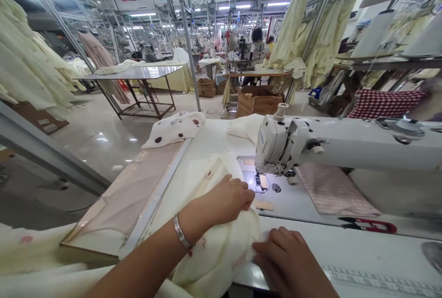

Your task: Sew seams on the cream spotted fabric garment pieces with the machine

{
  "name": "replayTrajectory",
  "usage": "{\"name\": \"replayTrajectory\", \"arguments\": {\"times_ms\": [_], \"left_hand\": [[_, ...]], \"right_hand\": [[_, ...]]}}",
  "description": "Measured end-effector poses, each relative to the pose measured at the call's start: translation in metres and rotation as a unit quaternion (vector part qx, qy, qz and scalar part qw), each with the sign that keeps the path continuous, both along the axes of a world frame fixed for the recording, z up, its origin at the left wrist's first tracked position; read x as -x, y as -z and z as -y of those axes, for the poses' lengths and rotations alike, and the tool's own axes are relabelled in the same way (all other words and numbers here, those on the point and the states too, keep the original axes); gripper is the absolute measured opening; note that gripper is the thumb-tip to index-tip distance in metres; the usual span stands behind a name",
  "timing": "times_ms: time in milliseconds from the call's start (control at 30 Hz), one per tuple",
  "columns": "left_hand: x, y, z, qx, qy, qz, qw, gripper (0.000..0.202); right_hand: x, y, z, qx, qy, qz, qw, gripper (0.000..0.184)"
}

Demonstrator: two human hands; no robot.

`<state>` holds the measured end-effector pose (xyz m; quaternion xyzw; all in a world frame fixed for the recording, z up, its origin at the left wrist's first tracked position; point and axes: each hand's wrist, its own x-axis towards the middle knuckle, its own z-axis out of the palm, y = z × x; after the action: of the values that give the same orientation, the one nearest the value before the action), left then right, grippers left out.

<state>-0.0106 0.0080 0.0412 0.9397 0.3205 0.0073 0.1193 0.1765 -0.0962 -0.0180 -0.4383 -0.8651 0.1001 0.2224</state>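
A pale cream cloth lies bunched on the white sewing table in front of me. My left hand, with a silver bracelet on its wrist, rests on top of the cloth with its fingers curled, close to the needle plate. My right hand pinches the cloth's near edge with the fingers pressed together. The white sewing machine stretches across the right, its head just beyond my left hand.
Red-handled thread snips and a checked pad lie under the machine arm. A dotted cloth lies at the table's far end. Beyond are a steel table, hanging cream garments, cardboard boxes and people at distant workstations.
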Motion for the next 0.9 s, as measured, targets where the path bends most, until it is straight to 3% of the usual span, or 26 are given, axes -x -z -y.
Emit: {"name": "replayTrajectory", "arguments": {"times_ms": [100, 300, 400, 500, 600, 733, 900], "left_hand": [[0.002, 0.006, 0.003, -0.009, -0.009, 0.005, 1.000, 0.012], [0.015, 0.016, -0.003, -0.027, -0.077, -0.002, 0.997, 0.025], [0.018, 0.010, -0.007, 0.003, -0.060, 0.006, 0.998, 0.025], [0.015, 0.005, -0.008, 0.014, -0.034, 0.008, 0.999, 0.012], [0.013, 0.005, -0.007, -0.001, -0.031, 0.011, 0.999, 0.006], [0.016, 0.004, -0.006, -0.003, -0.043, 0.019, 0.999, 0.009], [0.006, 0.003, -0.012, -0.019, -0.019, 0.041, 0.999, 0.005]], "right_hand": [[0.002, -0.004, -0.011, -0.045, 0.008, -0.014, 0.999, 0.021], [-0.014, 0.009, -0.031, -0.109, 0.145, 0.080, 0.980, 0.039], [-0.016, 0.005, -0.024, -0.147, 0.085, 0.062, 0.984, 0.034], [-0.002, -0.003, -0.020, -0.128, 0.000, 0.028, 0.991, 0.040], [0.008, -0.003, -0.028, -0.091, 0.042, 0.054, 0.993, 0.046], [0.001, 0.003, -0.032, -0.110, 0.104, 0.063, 0.986, 0.036], [0.008, -0.001, -0.010, -0.092, -0.005, -0.032, 0.995, 0.030]]}}
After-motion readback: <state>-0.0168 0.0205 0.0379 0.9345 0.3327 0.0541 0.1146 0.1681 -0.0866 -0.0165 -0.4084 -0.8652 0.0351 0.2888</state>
